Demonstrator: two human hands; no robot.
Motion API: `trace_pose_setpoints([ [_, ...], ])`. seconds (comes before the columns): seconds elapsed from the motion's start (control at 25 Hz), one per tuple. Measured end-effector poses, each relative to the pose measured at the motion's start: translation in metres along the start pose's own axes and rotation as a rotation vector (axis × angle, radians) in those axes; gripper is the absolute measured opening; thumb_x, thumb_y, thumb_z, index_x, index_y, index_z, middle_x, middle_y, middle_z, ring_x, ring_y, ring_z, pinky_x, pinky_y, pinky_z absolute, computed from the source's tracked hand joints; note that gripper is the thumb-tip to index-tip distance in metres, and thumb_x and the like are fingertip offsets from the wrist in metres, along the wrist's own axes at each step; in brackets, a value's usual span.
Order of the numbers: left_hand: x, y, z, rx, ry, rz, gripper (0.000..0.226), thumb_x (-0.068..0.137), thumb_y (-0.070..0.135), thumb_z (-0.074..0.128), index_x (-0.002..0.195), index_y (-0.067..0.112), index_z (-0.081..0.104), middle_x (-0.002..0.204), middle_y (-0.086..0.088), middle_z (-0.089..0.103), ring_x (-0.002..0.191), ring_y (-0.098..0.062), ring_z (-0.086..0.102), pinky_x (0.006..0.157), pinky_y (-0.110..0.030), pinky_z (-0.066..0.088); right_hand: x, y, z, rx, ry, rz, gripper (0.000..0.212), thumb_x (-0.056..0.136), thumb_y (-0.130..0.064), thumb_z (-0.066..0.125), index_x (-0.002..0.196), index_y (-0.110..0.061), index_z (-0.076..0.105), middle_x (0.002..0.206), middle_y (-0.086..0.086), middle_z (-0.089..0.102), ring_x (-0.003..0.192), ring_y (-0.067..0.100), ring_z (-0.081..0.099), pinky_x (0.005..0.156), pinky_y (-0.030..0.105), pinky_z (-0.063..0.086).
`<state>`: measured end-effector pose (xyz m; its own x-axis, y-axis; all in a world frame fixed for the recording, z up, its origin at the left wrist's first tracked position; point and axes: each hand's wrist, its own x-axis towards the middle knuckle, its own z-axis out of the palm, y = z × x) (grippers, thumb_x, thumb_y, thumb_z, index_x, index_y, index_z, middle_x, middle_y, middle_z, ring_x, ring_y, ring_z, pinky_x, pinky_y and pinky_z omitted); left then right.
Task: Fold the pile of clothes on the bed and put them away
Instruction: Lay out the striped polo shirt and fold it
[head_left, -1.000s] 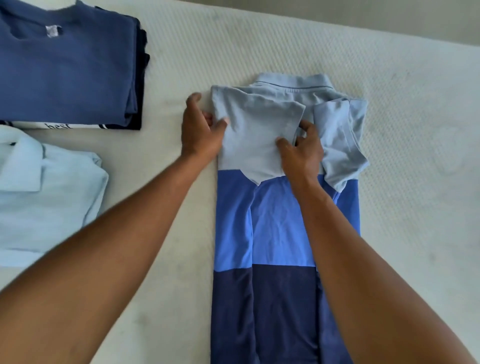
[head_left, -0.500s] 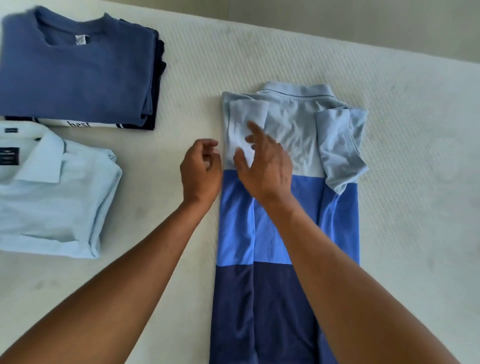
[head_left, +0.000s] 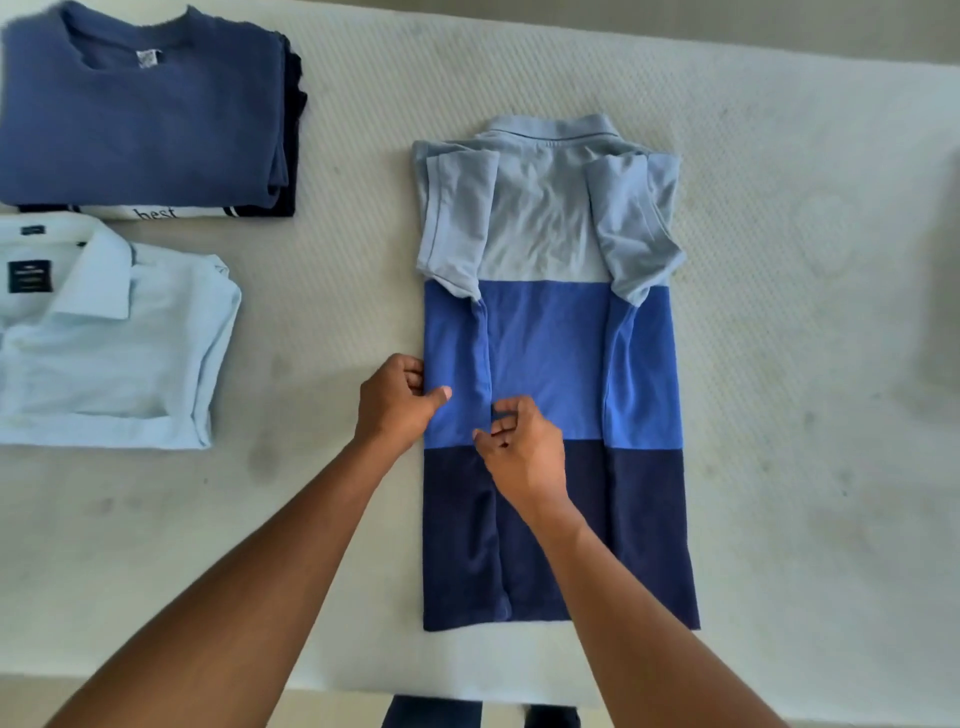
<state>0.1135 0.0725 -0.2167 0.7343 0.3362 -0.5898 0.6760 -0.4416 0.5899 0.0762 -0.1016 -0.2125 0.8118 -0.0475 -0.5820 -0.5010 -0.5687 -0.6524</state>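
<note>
Well off to the left of the person's fingers, toward the far side of the bed (head_left: 779, 395), sits a stack of folded tops with a dark blue T-shirt (head_left: 140, 114) on top. Nearer than that stack and just beside it, also well left of the fingers, lies a folded pale blue dress shirt (head_left: 114, 358) with its collar up.

The left hand (head_left: 397, 400) grips the left edge of the polo shirt (head_left: 556, 353), thumb on top of the cloth and the other fingers (head_left: 415, 382) curled at the edge, in the mid-blue band. The polo lies flat in the middle of the bed, collar away from the person, both sides folded inward and the short sleeves laid over the pale top band. Its dark blue hem sits near the bed's front edge.

Just to the right, the right hand (head_left: 524, 452) is curled, its fingers (head_left: 506, 415) pinching the inner edge of the left folded flap, close to where mid-blue meets dark blue. The folded right side of the polo lies beyond these fingers, untouched.
</note>
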Motion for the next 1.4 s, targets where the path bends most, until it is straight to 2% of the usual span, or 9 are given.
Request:
trace_pose_setpoints([
  [0.36, -0.151, -0.109, 0.032, 0.088, -0.263, -0.145, 0.037, 0.073, 0.031, 0.091, 0.103, 0.018, 0.073, 0.094, 0.002, 0.077, 0.086, -0.019, 0.073, 0.081, -0.042, 0.061, -0.12, 0.084, 0.0, -0.187, -0.299, 0.053, 0.026, 0.085, -0.023, 0.078, 0.105, -0.024, 0.062, 0.082, -0.007, 0.07, 0.077, 0.014, 0.07, 0.077, 0.039, 0.062],
  [0.48, -0.167, -0.112, 0.033, 0.102, -0.169, -0.18, 0.037, 0.075, 0.039, 0.091, 0.093, 0.014, 0.071, 0.086, -0.003, 0.075, 0.08, -0.023, 0.072, 0.076, -0.043, 0.061, -0.12, 0.099, -0.044, -0.21, 0.059, -0.078, 0.015, 0.084, -0.029, 0.068, 0.098, -0.03, 0.066, 0.079, -0.007, 0.074, 0.076, 0.018, 0.072, 0.076, 0.038, 0.06],
  [0.6, -0.173, -0.107, 0.036, 0.048, -0.106, -0.17, 0.044, 0.076, 0.044, 0.089, 0.097, 0.012, 0.069, 0.091, -0.004, 0.073, 0.083, -0.024, 0.07, 0.079, -0.045, 0.061, -0.104, 0.118, -0.106, -0.245, 0.426, -0.099, 0.028, 0.088, -0.024, 0.069, 0.116, -0.024, 0.065, 0.113, 0.001, 0.068, 0.105, 0.025, 0.063, 0.094, 0.043, 0.053],
  [0.72, -0.186, -0.107, 0.044, -0.008, -0.086, -0.178, 0.04, 0.086, 0.032, 0.082, 0.113, 0.009, 0.066, 0.109, -0.007, 0.071, 0.093, -0.024, 0.068, 0.081, -0.041, 0.059, -0.097, 0.141, -0.129, -0.153, 0.236, 0.164, 0.055, 0.089, -0.025, 0.073, 0.138, -0.016, 0.049, 0.137, 0.008, 0.052, 0.118, 0.031, 0.058, 0.103, 0.049, 0.051],
  [0.88, -0.21, -0.116, 0.049, -0.152, -0.016, -0.18, 0.053, 0.089, 0.02, 0.08, 0.134, 0.016, 0.052, 0.125, -0.011, 0.067, 0.102, -0.027, 0.069, 0.083, -0.046, 0.063, -0.112, 0.157, -0.141, 0.0, 0.042, 0.194, 0.056, 0.096, -0.021, 0.068, 0.144, -0.017, 0.041, 0.129, 0.006, 0.062, 0.097, 0.02, 0.062, 0.075, 0.03, 0.055],
  [1.0, -0.23, -0.113, 0.043, -0.221, -0.027, -0.093, 0.075, 0.089, 0.008, 0.079, 0.147, 0.033, 0.037, 0.109, -0.005, 0.071, 0.093, -0.022, 0.073, 0.074, -0.04, 0.066, -0.13, 0.168, -0.153, 0.041, -0.036, 0.154, 0.06, 0.098, -0.019, 0.068, 0.148, -0.022, 0.035, 0.123, 0.006, 0.065, 0.091, 0.014, 0.066, 0.067, 0.026, 0.059],
  [1.2, -0.224, -0.085, 0.023, -0.33, -0.075, 0.006, 0.038, 0.096, -0.005, 0.059, 0.108, 0.024, 0.079, 0.106, -0.004, 0.076, 0.084, -0.019, 0.072, 0.064, -0.035, 0.061, -0.131, 0.149, -0.171, 0.397, 0.061, 0.091, 0.039, 0.098, -0.009, 0.063, 0.128, -0.033, 0.051, 0.099, 0.007, 0.076, 0.082, 0.02, 0.076, 0.062, 0.031, 0.061],
  [1.32, -0.198, -0.057, 0.005, -0.404, -0.165, -0.096, 0.034, 0.096, -0.003, 0.052, 0.08, 0.006, 0.08, 0.089, -0.028, 0.07, 0.057, -0.028, 0.059, 0.055, -0.033, 0.049, -0.107, 0.121, -0.183, 0.371, -0.031, 0.243, 0.02, 0.097, -0.008, 0.062, 0.109, -0.02, 0.071, 0.105, 0.013, 0.074, 0.083, 0.023, 0.074, 0.06, 0.031, 0.06],
  [1.4, -0.171, -0.027, -0.006, -0.442, -0.22, -0.129, 0.031, 0.095, 0.006, 0.055, 0.073, -0.001, 0.076, 0.08, -0.028, 0.064, 0.05, -0.027, 0.052, 0.048, -0.029, 0.044, -0.078, 0.093, -0.192, 0.42, -0.056, 0.321, 0.008, 0.093, -0.007, 0.068, 0.095, -0.007, 0.076, 0.1, 0.018, 0.073, 0.074, 0.024, 0.072, 0.056, 0.031, 0.059],
])
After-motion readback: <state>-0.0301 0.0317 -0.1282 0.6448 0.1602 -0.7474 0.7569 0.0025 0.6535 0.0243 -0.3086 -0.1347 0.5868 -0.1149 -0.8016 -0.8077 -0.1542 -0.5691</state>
